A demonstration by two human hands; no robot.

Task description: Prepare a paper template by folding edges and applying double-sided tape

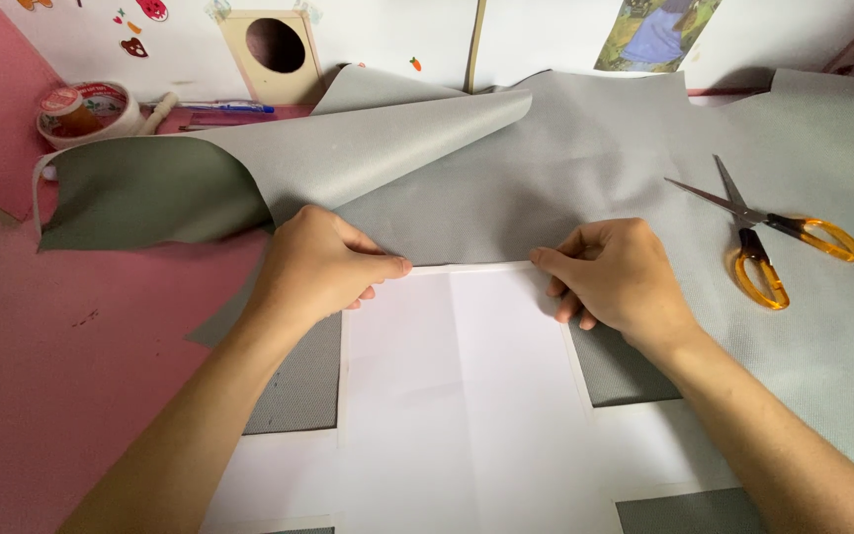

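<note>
Pink tabletop [61, 396] fills the near left of the view, with both forearms reaching in over it from the bottom edge. Nearest the camera lies a white paper sheet [457, 396], cut in a stepped, cross-like outline and creased down its middle, resting flat on top of grey fabric [585, 168]. The left hand [323, 265] is closed in a pinch at the paper's top left corner, thumb and fingertips meeting on the edge where paper and fabric overlap. The right hand [615, 272] pinches the top right corner the same way, fingers curled under. Between the two hands the paper's upper edge runs straight.

Beyond the hands the grey fabric spreads across the table to the right edge, and on the left a large flap of it curls up and over, showing a darker underside. Orange-handled scissors [758, 237] lie open on the fabric, well apart to the right of the right hand. Farther back at the left a round white tub [86, 111] stands on the table near a blue pen [219, 106]. At the rear a white wall [546, 30] carries small stickers and a wooden panel with a round hole [271, 49].
</note>
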